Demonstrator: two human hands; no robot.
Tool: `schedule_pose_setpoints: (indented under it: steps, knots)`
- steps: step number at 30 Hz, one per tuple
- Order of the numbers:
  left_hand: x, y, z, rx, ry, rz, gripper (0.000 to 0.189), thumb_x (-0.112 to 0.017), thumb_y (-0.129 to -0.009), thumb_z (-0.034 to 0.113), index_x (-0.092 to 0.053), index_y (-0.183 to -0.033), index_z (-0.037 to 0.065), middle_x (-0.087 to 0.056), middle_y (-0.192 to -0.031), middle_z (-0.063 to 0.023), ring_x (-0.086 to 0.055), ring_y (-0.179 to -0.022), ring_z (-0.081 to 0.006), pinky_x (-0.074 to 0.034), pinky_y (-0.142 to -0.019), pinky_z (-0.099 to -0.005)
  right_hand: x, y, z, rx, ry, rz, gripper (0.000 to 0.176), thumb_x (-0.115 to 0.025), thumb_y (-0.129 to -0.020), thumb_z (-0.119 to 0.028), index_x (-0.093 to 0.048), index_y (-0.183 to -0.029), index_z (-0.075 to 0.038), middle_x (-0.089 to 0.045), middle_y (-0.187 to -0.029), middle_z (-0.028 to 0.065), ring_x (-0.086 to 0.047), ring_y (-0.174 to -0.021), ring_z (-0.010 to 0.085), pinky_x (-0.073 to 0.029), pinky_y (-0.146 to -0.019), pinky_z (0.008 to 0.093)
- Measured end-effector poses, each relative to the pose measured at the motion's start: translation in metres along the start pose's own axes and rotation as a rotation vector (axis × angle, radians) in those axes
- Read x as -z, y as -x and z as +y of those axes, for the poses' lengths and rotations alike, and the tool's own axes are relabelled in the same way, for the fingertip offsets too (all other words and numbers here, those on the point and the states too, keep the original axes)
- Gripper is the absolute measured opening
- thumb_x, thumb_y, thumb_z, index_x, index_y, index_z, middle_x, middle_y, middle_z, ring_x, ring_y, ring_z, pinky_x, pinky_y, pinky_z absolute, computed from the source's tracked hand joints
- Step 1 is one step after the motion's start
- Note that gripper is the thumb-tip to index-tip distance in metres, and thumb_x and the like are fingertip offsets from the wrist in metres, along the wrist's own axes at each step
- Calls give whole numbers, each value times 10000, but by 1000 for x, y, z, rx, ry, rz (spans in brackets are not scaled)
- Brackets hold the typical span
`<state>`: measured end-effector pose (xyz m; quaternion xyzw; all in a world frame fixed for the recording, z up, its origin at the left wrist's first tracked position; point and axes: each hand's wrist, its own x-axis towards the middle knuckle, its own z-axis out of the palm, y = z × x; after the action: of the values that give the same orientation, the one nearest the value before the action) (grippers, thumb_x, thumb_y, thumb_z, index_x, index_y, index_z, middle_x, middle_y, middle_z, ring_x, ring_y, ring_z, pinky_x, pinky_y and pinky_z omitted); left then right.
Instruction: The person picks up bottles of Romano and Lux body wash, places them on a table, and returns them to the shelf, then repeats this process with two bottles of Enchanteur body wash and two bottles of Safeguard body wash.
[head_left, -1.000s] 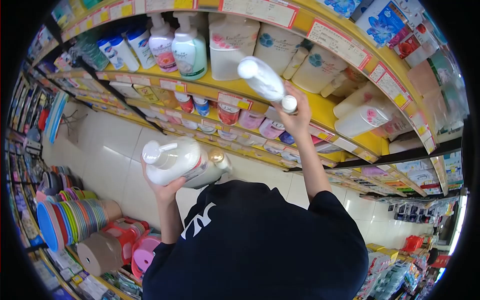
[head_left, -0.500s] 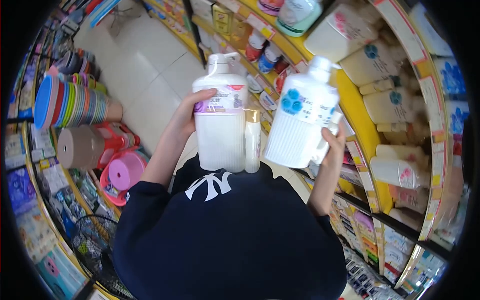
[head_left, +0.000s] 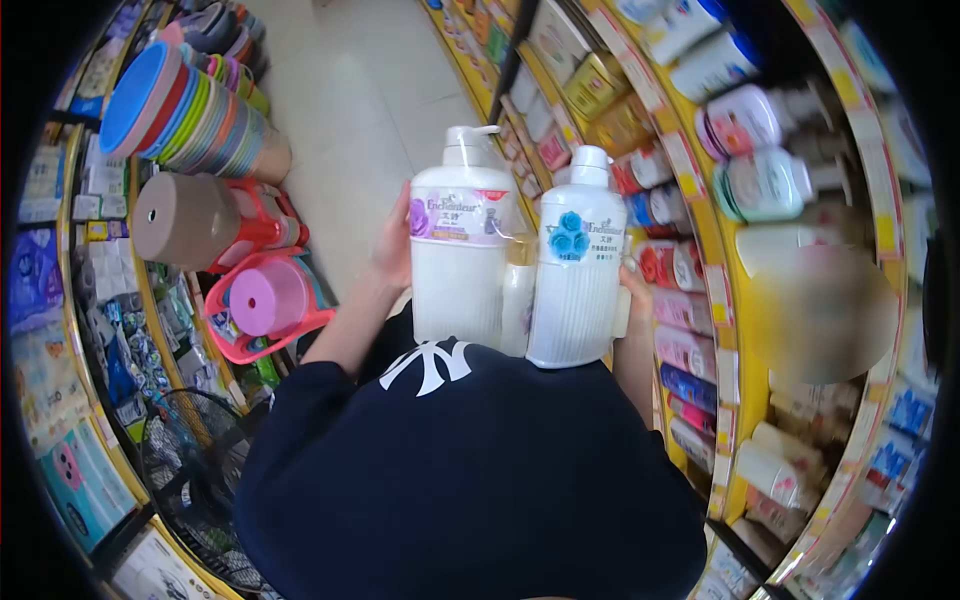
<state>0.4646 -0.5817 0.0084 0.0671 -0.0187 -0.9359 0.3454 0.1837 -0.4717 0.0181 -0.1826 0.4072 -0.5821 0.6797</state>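
My left hand (head_left: 396, 245) is wrapped round the side of a large white pump bottle (head_left: 458, 285) with a purple flower label, held upright in front of my chest. A small white bottle with a gold cap (head_left: 518, 290) sits against its right side, partly hidden. My right hand (head_left: 634, 295) grips a second large white bottle (head_left: 578, 290) with blue flowers on its label, tilted slightly. Most of the right fingers are behind that bottle, and a pale item shows beside them. Both bottles face me, close together.
Yellow-edged shelves (head_left: 730, 430) stocked with bottles run along my right. To the left stand stacked plastic basins (head_left: 190, 110), a pink stool (head_left: 268, 297) and a black fan (head_left: 190, 480). A tiled aisle floor (head_left: 345, 80) stretches ahead.
The blue-flower bottle has moved in beside the purple-label bottle and now partly covers the small gold-capped one. My view has turned, so the shelves and basins appear shifted.
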Motion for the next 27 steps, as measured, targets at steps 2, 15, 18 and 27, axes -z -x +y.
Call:
schedule_pose_setpoints:
  steps: [2,15,18,27]
  knots:
    - [12,7,23,-136,74,20,645,-280,-819,540,-322,-1225,41,-408,-1195,-160,-424,-1076,-294,-338,-912,-412,-25,-39,3,-24,36,-62,435,-510,-751,-138,-384,-1124,45,-530,-991,131,-545,-873,198,-438,-754,294]
    - [29,63,183,-715,49,209,706,-255,-788,602,-269,-1259,77,-359,-1242,-144,-379,-1120,-289,-322,-923,-421,-215,-261,40,-357,249,-425,499,-549,-729,-125,-361,-1165,29,-505,-1039,111,-501,-941,169,-395,-804,265]
    - [40,67,214,-828,102,251,678,-269,-796,582,-286,-1247,77,-381,-1221,-138,-402,-1093,-284,-337,-909,-415,-249,-310,53,-472,300,-501,514,-564,-720,-131,-361,-1165,27,-503,-1043,109,-500,-940,165,-393,-807,267]
    - [61,8,388,-950,92,418,640,-300,-804,559,-324,-1224,78,-427,-1182,-119,-447,-1047,-266,-357,-894,-406,-335,-504,85,-528,335,-586,527,-569,-727,-161,-349,-1171,16,-494,-1055,109,-496,-952,167,-394,-817,276]
